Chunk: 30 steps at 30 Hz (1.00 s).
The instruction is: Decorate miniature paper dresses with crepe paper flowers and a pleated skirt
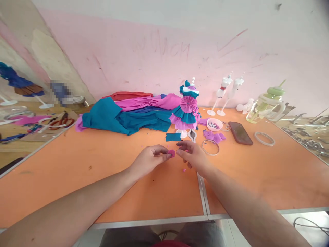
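Observation:
A small ruffled pink crepe-paper flower [171,153] is pinched between the thumb and fingers of my left hand [150,157], above the orange table [144,192]. Just right of it, my right hand [194,157] hovers with thumb and fingers apart; a bit of pink shows behind its fingers. Beyond my hands stands a miniature mannequin [189,106] dressed in teal and pink ruffles, with a pleated pink rosette at its waist. A teal strip [173,137] and a pair of small snips [192,135] lie at its base.
Folded crepe paper [128,118] is heaped at the back left. On the right are a pink bowl [215,124], purple scraps [214,136], a ring [210,147], a phone [241,133], a tape roll [264,139], a bottle [264,104] and two bare mannequins [226,82].

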Motion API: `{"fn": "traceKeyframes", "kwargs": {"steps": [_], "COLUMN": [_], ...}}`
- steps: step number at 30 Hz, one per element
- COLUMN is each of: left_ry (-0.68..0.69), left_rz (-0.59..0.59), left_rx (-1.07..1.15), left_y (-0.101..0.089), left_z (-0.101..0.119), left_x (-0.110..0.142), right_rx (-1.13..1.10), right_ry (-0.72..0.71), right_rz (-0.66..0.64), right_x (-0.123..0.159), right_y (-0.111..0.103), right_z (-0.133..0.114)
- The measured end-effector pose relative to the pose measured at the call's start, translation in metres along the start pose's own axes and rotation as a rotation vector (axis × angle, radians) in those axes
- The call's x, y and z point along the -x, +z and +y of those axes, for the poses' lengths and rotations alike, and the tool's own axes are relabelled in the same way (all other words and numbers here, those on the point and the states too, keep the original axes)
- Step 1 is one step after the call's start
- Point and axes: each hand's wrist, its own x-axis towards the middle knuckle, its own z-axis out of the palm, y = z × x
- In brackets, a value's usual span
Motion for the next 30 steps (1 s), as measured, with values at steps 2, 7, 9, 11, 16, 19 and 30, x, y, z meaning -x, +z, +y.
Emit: {"fn": "traceKeyframes", "kwargs": {"steps": [2, 7, 9, 11, 16, 19, 30], "left_ry": [-0.006, 0.025, 0.035, 0.039, 0.027, 0.024, 0.355], "left_rz": [0.015, -0.024, -0.023, -0.028, -0.059, -0.022, 0.110], "left_rx": [0.013, 0.032, 0.046, 0.057, 0.080, 0.012, -0.043], "left_y": [-0.002, -0.002, -0.001, 0.000, 0.002, 0.003, -0.064], "left_z": [0.000, -0.003, -0.004, -0.005, -0.009, -0.009, 0.098], "left_x": [0.000, 0.000, 0.001, 0.001, -0.001, 0.001, -0.093], "right_rx": [-0.009, 0.015, 0.025, 0.049, 0.100, 0.101, 0.266], "right_ry": [0.012, 0.034, 0.048, 0.025, -0.071, -0.126, -0.359], "right_rz": [-0.053, 0.008, 0.031, 0.052, 0.098, 0.123, 0.220], "right_x": [-0.001, -0.005, -0.007, -0.006, 0.004, 0.009, -0.051], "right_y": [0.002, 0.008, 0.009, 0.008, 0.008, 0.002, -0.109], "right_z": [0.000, 0.005, 0.007, 0.006, -0.007, -0.014, -0.067]}}
